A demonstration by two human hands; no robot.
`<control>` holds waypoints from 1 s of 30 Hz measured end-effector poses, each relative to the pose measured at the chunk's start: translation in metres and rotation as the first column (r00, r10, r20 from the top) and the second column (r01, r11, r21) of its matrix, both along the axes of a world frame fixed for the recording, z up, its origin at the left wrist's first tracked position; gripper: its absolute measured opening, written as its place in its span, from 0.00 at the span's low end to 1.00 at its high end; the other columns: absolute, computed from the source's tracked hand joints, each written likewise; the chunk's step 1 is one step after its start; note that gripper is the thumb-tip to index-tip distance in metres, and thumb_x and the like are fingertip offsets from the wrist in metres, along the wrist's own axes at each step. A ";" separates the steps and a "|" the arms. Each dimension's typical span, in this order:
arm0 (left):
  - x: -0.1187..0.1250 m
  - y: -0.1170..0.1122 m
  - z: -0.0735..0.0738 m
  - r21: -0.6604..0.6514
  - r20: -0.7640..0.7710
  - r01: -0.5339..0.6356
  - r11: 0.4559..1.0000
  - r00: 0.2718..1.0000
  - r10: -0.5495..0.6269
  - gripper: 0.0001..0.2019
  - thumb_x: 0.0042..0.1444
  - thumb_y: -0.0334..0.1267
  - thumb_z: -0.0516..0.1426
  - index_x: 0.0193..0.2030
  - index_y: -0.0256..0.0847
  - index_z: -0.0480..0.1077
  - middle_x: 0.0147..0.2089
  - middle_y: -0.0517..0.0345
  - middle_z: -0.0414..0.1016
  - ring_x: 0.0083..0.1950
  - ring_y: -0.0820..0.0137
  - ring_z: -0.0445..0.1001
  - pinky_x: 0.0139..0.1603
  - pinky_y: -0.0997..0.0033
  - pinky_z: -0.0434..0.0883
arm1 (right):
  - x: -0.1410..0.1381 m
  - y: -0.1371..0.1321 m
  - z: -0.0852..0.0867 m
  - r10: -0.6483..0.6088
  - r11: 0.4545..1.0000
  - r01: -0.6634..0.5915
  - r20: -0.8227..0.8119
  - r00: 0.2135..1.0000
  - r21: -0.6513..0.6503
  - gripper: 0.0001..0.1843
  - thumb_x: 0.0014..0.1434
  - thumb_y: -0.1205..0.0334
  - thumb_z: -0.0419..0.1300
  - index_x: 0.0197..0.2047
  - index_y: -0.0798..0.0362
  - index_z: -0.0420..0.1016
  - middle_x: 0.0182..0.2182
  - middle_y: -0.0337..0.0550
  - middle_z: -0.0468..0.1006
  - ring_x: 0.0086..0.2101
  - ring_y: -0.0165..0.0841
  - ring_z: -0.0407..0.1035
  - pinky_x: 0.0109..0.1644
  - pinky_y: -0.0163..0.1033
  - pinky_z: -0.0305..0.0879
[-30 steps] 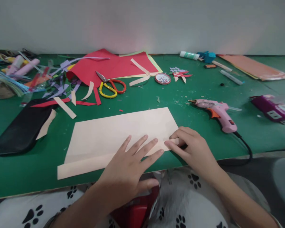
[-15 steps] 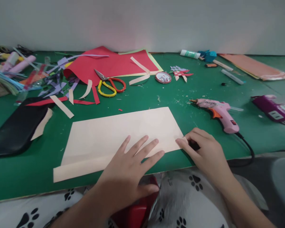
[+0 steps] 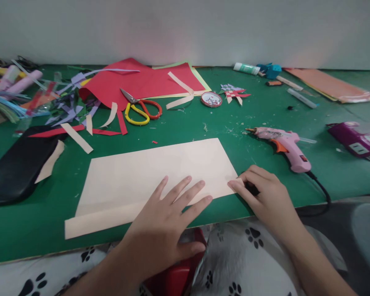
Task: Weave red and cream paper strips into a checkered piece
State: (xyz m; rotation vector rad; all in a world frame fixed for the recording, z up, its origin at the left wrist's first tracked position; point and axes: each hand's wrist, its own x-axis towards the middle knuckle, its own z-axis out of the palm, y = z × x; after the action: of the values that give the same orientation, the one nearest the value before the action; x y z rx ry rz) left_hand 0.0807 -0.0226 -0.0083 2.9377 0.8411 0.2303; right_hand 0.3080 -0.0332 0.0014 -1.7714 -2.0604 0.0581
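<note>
Paper (image 3: pixel 154 164) under seemingly flat left hand (image 3: pixel 165 218)

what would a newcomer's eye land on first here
Probably the large sheet of pale paper at the front of the green table, with the left hand spread over it and the right hand at its right end. Next, likely the bright red paper behind it and the pink glue gun lying to the right.
</note>
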 end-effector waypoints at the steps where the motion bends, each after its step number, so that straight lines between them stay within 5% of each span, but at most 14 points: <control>1: 0.000 0.000 0.000 0.000 -0.002 0.000 1.000 1.000 0.000 0.34 0.51 0.55 0.50 0.62 0.45 0.47 0.65 0.56 0.47 0.62 0.55 0.51 0.55 0.42 0.54 | 0.002 -0.001 0.000 0.034 0.999 -0.034 -0.019 0.999 0.001 0.17 0.58 0.55 0.49 0.21 0.53 0.62 0.20 0.38 0.65 0.23 0.29 0.61 0.28 0.35 0.54; 10: 0.000 -0.002 0.000 -0.010 0.030 -0.010 1.000 0.999 0.010 0.32 0.49 0.56 0.50 0.61 0.51 0.50 0.66 0.53 0.45 0.63 0.56 0.49 0.57 0.43 0.51 | 0.011 -0.009 0.002 0.218 0.974 -0.223 -0.099 0.971 -0.043 0.08 0.58 0.64 0.50 0.37 0.50 0.69 0.30 0.42 0.70 0.31 0.31 0.65 0.33 0.37 0.59; 15: 0.000 -0.002 -0.001 0.041 0.035 -0.005 0.999 0.999 0.004 0.30 0.51 0.54 0.49 0.60 0.53 0.50 0.64 0.52 0.49 0.62 0.57 0.52 0.55 0.43 0.54 | 0.013 -0.011 0.006 0.272 0.959 -0.280 -0.144 0.951 -0.040 0.08 0.56 0.67 0.51 0.33 0.49 0.70 0.31 0.42 0.70 0.32 0.30 0.66 0.34 0.37 0.60; 23: 0.002 -0.001 -0.001 0.051 0.040 -0.027 0.998 0.999 0.025 0.29 0.52 0.53 0.48 0.60 0.49 0.53 0.63 0.52 0.53 0.61 0.57 0.55 0.56 0.45 0.54 | 0.002 -0.009 0.004 0.058 0.998 -0.063 -0.164 0.985 -0.029 0.10 0.56 0.59 0.53 0.25 0.53 0.68 0.24 0.41 0.68 0.26 0.29 0.64 0.28 0.35 0.60; 30: 0.000 -0.001 -0.002 -0.027 0.034 -0.025 0.999 0.999 0.026 0.32 0.48 0.56 0.50 0.60 0.53 0.51 0.64 0.53 0.49 0.61 0.56 0.53 0.56 0.41 0.51 | -0.004 -0.007 0.001 -0.027 0.999 0.028 -0.022 0.999 0.020 0.15 0.55 0.55 0.52 0.21 0.53 0.63 0.20 0.39 0.65 0.23 0.29 0.61 0.28 0.35 0.56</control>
State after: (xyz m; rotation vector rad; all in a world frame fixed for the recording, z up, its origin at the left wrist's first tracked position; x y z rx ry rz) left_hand 0.0810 -0.0238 -0.0098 2.8913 0.8706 0.2686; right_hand 0.3036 -0.0404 0.0021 -1.7790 -2.0140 0.0478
